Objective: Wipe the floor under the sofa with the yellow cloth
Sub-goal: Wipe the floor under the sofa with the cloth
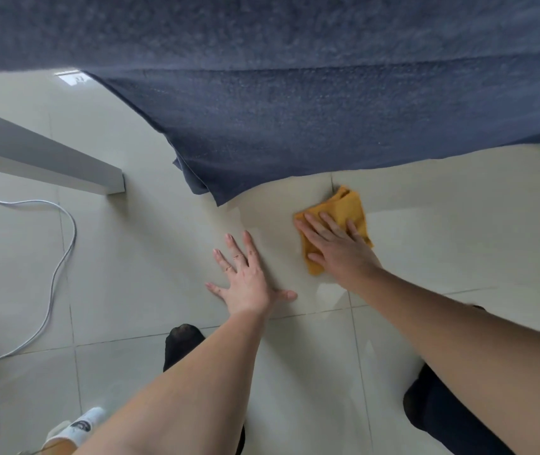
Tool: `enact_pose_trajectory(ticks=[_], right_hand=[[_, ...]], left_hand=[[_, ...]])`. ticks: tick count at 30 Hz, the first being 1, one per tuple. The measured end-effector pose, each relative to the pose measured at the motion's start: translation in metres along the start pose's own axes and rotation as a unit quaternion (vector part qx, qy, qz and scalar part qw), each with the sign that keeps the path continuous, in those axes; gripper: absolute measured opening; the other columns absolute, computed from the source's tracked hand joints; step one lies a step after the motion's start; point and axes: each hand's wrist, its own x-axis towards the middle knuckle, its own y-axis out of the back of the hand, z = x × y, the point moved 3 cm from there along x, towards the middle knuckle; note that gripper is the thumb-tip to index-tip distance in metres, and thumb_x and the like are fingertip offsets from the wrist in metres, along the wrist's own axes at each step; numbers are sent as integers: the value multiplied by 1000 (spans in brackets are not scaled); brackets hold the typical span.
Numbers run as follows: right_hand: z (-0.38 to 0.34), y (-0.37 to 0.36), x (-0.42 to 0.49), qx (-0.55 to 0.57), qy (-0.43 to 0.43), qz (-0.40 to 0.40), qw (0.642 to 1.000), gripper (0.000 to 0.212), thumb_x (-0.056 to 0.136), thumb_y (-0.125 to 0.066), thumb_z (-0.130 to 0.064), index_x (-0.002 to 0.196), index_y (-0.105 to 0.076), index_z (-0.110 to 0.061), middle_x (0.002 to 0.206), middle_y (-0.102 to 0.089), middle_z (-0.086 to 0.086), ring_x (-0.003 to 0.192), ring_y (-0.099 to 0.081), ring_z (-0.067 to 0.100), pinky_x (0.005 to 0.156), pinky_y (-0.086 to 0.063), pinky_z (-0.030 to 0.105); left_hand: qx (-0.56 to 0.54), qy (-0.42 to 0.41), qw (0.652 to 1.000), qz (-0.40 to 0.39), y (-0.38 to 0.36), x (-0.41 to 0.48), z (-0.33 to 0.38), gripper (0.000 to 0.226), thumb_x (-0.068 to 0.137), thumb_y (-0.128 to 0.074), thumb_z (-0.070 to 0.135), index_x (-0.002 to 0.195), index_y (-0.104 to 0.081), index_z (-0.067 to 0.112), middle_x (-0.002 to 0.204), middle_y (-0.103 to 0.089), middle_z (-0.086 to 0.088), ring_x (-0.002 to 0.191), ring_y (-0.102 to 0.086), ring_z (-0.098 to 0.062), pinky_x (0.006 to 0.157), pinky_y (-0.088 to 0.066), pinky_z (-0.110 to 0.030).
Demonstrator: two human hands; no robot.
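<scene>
The right hand (337, 247) presses flat, fingers spread, on the yellow cloth (344, 208), which lies on the floor (459, 241) at about two o'clock from the left hand (245, 280). That hand braces open-palmed on the tile. The risk: the hanging blue sofa cover (278, 126) at twelve o'clock could snag the cloth, or the bracing palm could slip on glossy tile.
</scene>
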Motion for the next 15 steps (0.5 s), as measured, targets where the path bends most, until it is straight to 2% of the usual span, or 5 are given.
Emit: enact_pose_trajectory(ticks=[5, 11, 13, 15], right_hand=[[51, 17, -12, 23, -61, -3, 998, 74, 105, -30, -56, 159, 21, -46, 170, 20, -22, 160, 11, 12, 127, -9, 58], [9, 60, 69, 110, -168, 39, 979, 68, 109, -34, -43, 166, 2, -34, 175, 8, -12, 161, 8, 23, 123, -5, 70], [-23, 58, 82, 101, -139, 36, 984, 65, 110, -33, -40, 166, 0, -34, 175, 3, -12, 161, 8, 23, 122, -1, 70], [-51, 47, 80, 66, -81, 29, 994, 67, 110, -31, -41, 164, 9, -38, 174, 10, -15, 160, 12, 20, 123, 2, 68]], left_hand=[[-5, 2, 1000, -3, -1, 0, 1, 170, 54, -90, 74, 152, 44, 33, 161, 51, -1, 153, 36, -41, 113, -9, -85], [-9, 0, 1000, 0, -1, -1, 1, 169, 55, -90, 72, 154, 42, 34, 161, 51, 0, 154, 34, -41, 113, -10, -85], [-8, -2, 1000, 6, -1, -1, 0, 169, 55, -91, 71, 154, 41, 34, 162, 50, 1, 155, 34, -40, 112, -10, -84], [-5, -3, 1000, 10, 0, -1, -1, 168, 55, -90, 72, 155, 41, 35, 162, 50, 1, 155, 34, -40, 113, -10, -84]])
